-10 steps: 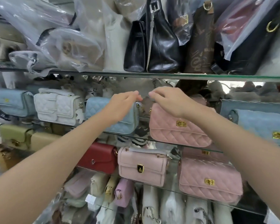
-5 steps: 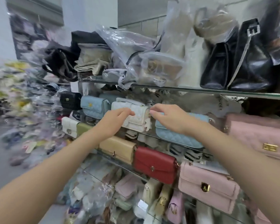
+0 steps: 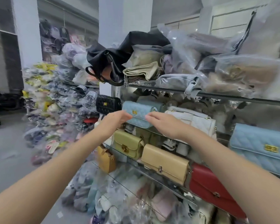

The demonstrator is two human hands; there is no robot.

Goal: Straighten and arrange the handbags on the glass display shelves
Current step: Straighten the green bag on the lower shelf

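Observation:
A small light-blue quilted handbag (image 3: 138, 113) with a gold clasp stands on the middle glass shelf (image 3: 173, 137). My left hand (image 3: 116, 121) hovers at its lower left with fingers apart, holding nothing. My right hand (image 3: 162, 122) reaches in from the right, fingers extended just below the bag's front, and I cannot tell whether it touches. A white quilted bag (image 3: 194, 121) stands to the right, a black quilted bag (image 3: 107, 104) to the left, and a larger light-blue quilted bag (image 3: 262, 147) at far right.
One shelf down sit a green bag (image 3: 128, 143), a tan bag (image 3: 166, 164), a red bag (image 3: 212, 188) and a mustard bag (image 3: 105, 159). The top shelf (image 3: 233, 96) carries plastic-wrapped bags and a black bag (image 3: 113, 62). A heap of wrapped goods (image 3: 53, 101) fills the floor at left.
The view has swung left along the shelves. Both hands left the pink quilted bag, passed the white and blue bags, and now sit at the small light-blue bag further left.

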